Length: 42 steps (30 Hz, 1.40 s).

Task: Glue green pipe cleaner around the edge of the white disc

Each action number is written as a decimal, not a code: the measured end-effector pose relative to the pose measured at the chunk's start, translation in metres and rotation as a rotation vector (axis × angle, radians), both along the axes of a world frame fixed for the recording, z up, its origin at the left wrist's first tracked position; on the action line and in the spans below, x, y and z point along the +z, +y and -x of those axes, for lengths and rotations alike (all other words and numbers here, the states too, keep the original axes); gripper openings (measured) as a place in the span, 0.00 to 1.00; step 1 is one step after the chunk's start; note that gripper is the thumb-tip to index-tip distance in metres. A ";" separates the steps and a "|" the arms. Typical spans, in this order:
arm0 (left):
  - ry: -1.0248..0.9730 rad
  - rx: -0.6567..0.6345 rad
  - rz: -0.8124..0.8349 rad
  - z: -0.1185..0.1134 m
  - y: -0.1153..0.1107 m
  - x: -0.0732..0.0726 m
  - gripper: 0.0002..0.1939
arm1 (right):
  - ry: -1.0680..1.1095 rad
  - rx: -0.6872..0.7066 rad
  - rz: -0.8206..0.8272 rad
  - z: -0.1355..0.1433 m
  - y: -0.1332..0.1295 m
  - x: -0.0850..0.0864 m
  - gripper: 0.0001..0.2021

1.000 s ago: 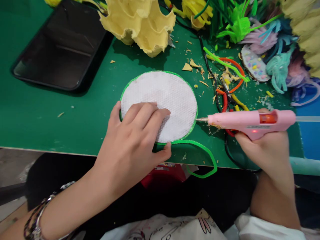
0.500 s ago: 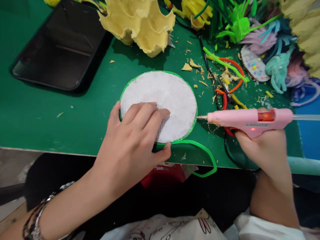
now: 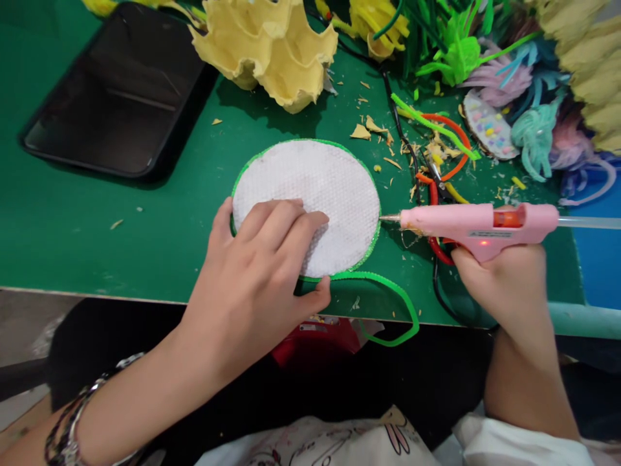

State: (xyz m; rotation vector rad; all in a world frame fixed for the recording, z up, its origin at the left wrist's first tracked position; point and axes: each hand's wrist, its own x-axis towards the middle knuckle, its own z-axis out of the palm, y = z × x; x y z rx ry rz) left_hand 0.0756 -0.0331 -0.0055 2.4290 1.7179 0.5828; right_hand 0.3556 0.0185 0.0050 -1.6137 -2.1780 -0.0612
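Observation:
A round white disc (image 3: 334, 175) with a textured face lies flat on the green table. Bright green pipe cleaner (image 3: 398, 289) runs around its rim, and a loose length curls past the table's front edge. My left hand (image 3: 262, 259) rests over the disc's lower left with fingers spread, thumb by the front rim and little finger by the left rim. A pink hot glue gun (image 3: 451, 221) is gripped in my right hand (image 3: 504, 278), a small light glowing on its side. Its metal nozzle meets the disc's right edge. A clear glue stick (image 3: 587, 222) protrudes from the back.
A black phone (image 3: 116, 90) lies at the left. Yellow egg-carton pieces (image 3: 272, 52) stand behind the disc. Pliers (image 3: 436, 178), orange pipe cleaner (image 3: 463, 139), a black cord (image 3: 402, 133) and scraps lie right of it. Coloured yarn bundles (image 3: 533, 139) crowd the far right.
My right hand and the glue gun have shifted slightly away from me, the nozzle sliding a little up the disc's right rim. My left hand stays in place on the disc.

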 end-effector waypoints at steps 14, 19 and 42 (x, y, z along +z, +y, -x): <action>-0.008 -0.009 -0.005 0.000 0.001 0.000 0.17 | -0.033 0.000 0.043 0.003 0.001 0.003 0.09; -0.019 -0.007 0.011 0.001 0.001 0.000 0.17 | -0.003 0.012 0.068 0.003 0.003 0.005 0.09; -0.030 -0.006 0.028 0.002 0.000 -0.001 0.19 | 0.015 -0.043 0.075 0.008 0.004 0.007 0.12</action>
